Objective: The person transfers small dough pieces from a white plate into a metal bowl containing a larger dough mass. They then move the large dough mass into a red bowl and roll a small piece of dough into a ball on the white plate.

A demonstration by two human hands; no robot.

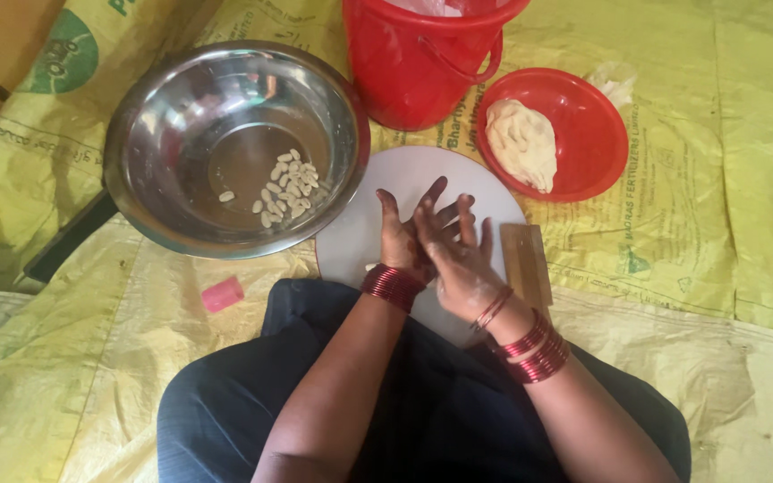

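Head view. The left hand point(402, 234) and the right hand point(458, 255) are pressing palm to palm above a round white board point(378, 192), the right lying over the left. The fingers point(467, 215) of both hands are stretching out straight and slightly spread; whether anything is being held between the palms cannot be told. Red bangles point(393, 286) are sitting on both wrists. The board is lying on a yellow plastic sheet point(726, 179) that is covering the floor, just beyond the person's dark-clothed lap. A small wooden block point(526, 259) is lying just right of the hands, at the board's right edge. To the far left, a steel bowl point(181, 116) is overlapping the board's edge and holding a cluster of small pale dough pieces point(286, 186). To the far right, a red bowl point(597, 134) is holding a lump of dough point(522, 143). A red bucket point(422, 63) is standing between the two bowls, beyond the board. A small pink object point(223, 293) is lying on the sheet, near left of the lap.
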